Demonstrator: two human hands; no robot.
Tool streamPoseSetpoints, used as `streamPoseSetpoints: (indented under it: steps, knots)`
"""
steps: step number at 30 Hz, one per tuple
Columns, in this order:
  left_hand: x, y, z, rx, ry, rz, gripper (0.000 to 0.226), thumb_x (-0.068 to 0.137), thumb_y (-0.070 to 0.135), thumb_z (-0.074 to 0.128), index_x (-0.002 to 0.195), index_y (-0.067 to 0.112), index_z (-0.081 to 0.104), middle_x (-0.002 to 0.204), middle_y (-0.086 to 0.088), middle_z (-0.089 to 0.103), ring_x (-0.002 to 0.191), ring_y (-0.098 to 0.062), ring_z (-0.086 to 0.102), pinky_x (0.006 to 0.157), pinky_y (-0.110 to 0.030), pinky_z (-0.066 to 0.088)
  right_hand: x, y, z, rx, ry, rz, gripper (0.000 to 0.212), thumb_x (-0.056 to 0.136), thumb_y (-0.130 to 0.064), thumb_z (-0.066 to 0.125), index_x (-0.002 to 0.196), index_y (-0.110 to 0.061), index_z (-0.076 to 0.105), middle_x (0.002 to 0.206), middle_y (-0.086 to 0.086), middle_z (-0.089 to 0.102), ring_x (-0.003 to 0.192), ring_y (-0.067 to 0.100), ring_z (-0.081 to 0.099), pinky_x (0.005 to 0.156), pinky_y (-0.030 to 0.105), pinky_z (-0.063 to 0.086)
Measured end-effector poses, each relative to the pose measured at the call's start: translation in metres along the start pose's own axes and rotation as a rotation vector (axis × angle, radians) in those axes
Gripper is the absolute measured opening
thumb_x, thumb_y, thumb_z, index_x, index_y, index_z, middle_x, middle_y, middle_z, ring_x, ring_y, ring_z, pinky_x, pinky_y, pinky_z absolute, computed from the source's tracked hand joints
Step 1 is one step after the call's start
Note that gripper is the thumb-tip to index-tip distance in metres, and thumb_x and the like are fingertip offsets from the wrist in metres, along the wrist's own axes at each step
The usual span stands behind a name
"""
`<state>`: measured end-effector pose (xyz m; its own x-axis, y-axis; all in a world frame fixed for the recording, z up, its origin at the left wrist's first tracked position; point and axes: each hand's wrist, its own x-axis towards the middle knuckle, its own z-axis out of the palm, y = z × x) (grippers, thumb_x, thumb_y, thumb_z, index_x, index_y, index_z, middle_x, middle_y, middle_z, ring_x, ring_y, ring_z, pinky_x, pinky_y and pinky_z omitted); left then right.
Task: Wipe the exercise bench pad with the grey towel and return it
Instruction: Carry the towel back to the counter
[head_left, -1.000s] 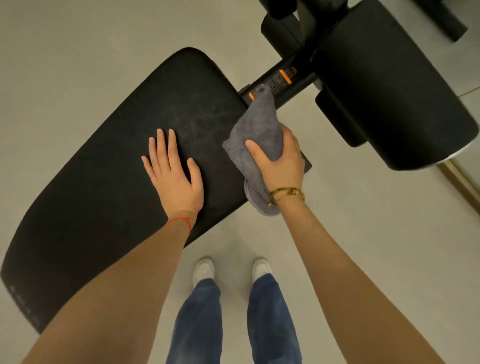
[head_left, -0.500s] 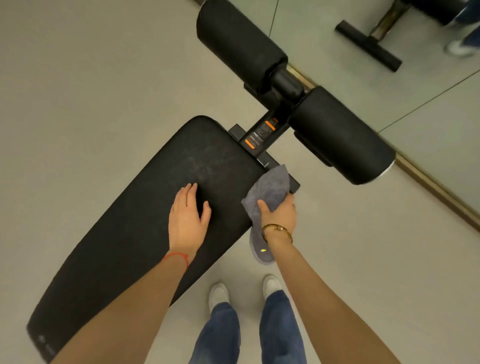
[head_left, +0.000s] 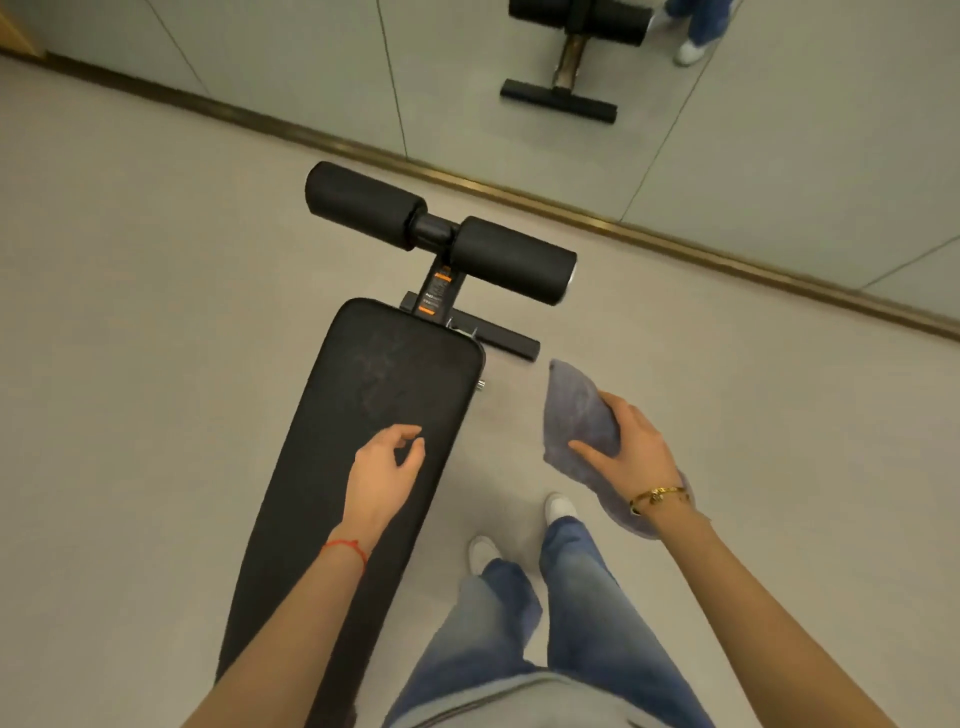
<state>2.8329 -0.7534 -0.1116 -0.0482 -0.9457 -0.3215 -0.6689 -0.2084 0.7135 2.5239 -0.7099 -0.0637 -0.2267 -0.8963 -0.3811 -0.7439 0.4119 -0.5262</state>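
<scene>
Both hands off bench pad (head_left: 358, 415); right hand (head_left: 631, 447) grips grey towel (head_left: 579, 415).

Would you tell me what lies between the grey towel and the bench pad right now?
In the head view, only bare floor separates the grey towel, held in the right hand, from the bench pad.

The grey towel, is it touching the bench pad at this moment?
No, the grey towel is held by the right hand above the floor, clearly apart from the bench pad.
</scene>
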Motion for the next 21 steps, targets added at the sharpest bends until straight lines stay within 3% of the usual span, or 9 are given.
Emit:
streamPoseSetpoints:
  steps: [6,14,21]
  knots:
    - [-0.027,0.020,0.037,0.036,-0.193,-0.036,0.024,0.094,0.020,0.057,0.113,0.014,0.070,0.103,-0.004,0.072,0.093,-0.009,0.063,0.083,-0.018,0.044,-0.092,0.082,-0.003,0.217,0.127,0.393,0.065,0.079,-0.044,0.071,0.133,-0.020,0.045,0.125,0.008,0.060,0.109,0.030,0.058,0.089,0.039,0.049]
    - [-0.031,0.039,0.106,0.291,-0.420,-0.103,0.029,0.095,0.023,0.058,0.115,0.006,0.070,0.116,-0.013,0.070,0.113,-0.028,0.063,0.096,-0.030,0.043,-0.200,0.188,0.024,0.495,0.237,0.892,0.060,0.081,-0.041,0.070,0.128,-0.013,0.045,0.115,0.019,0.063,0.100,0.038,0.060,0.080,0.037,0.047]
    - [-0.028,0.090,0.174,0.413,-0.468,-0.114,0.031,0.095,0.026,0.054,0.102,0.003,0.074,0.107,-0.019,0.071,0.107,-0.033,0.065,0.089,-0.035,0.046,-0.250,0.254,0.034,0.713,0.296,1.170,0.064,0.081,-0.039,0.072,0.129,-0.005,0.048,0.121,0.022,0.061,0.107,0.040,0.058,0.085,0.039,0.044]
